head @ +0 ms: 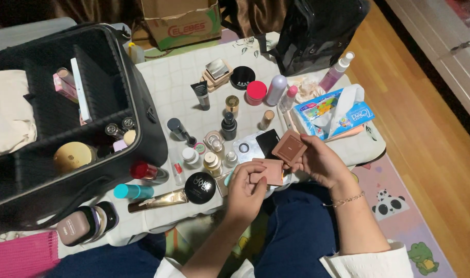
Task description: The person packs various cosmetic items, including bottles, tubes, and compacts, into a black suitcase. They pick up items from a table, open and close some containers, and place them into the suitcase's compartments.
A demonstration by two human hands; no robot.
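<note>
My left hand (245, 193) grips a flat rose-pink square compact (268, 171) by its near edge. My right hand (320, 162) holds a second brownish-pink square compact (289, 147) tilted up, just above and right of the first. Both are held over the near edge of a low table covered with a white cloth (168, 82). Cosmetic bottles and jars stand on the cloth just beyond my hands. A thin bracelet (344, 200) is on my right wrist.
An open black makeup case (142, 103) with items inside fills the left. A round black compact (200, 187), a teal tube (133, 191) and a gold tube (157, 201) lie near my left hand. A tissue pack (334, 112), a black bag (317, 31) and a cardboard box (181, 23) lie beyond.
</note>
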